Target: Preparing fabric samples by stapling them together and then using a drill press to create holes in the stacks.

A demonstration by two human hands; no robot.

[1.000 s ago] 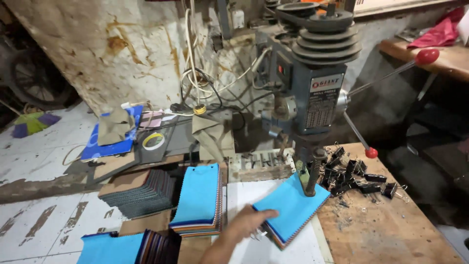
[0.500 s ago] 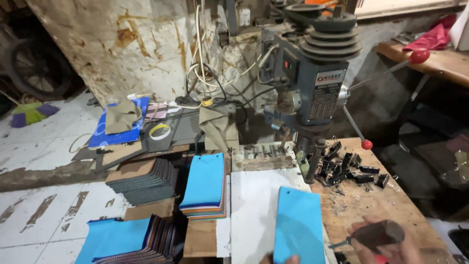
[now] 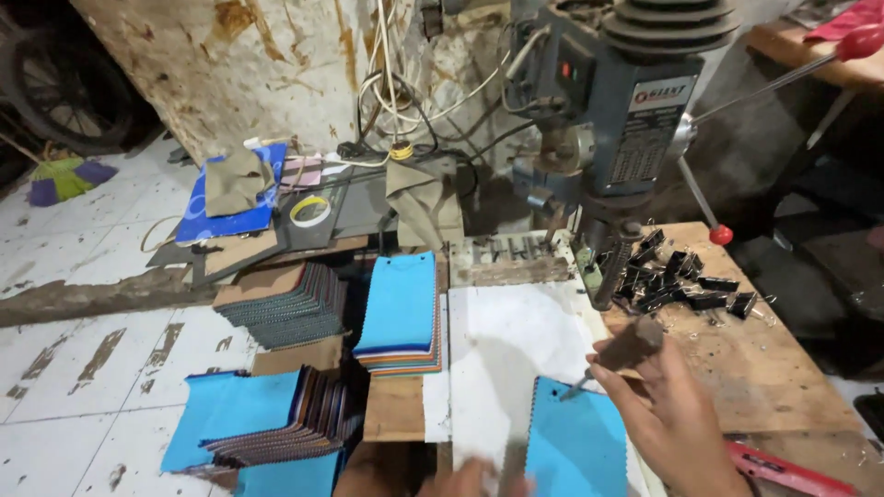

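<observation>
This is a small, rough workshop — a place where fabric swatch books are put together. A bench drill press (image 3: 626, 120) with a stepped pulley on top and a red-knobbed feed lever stands on a worn wooden bench (image 3: 764, 359) strewn with black binder clips (image 3: 686, 281). Stacks of blue-topped fabric swatches (image 3: 401, 313) sit beside it — more piles lie lower down. Loose cables (image 3: 396, 83) hang against a stained, peeling wall (image 3: 230, 64), and the tiled floor (image 3: 83, 340) is scuffed.
</observation>
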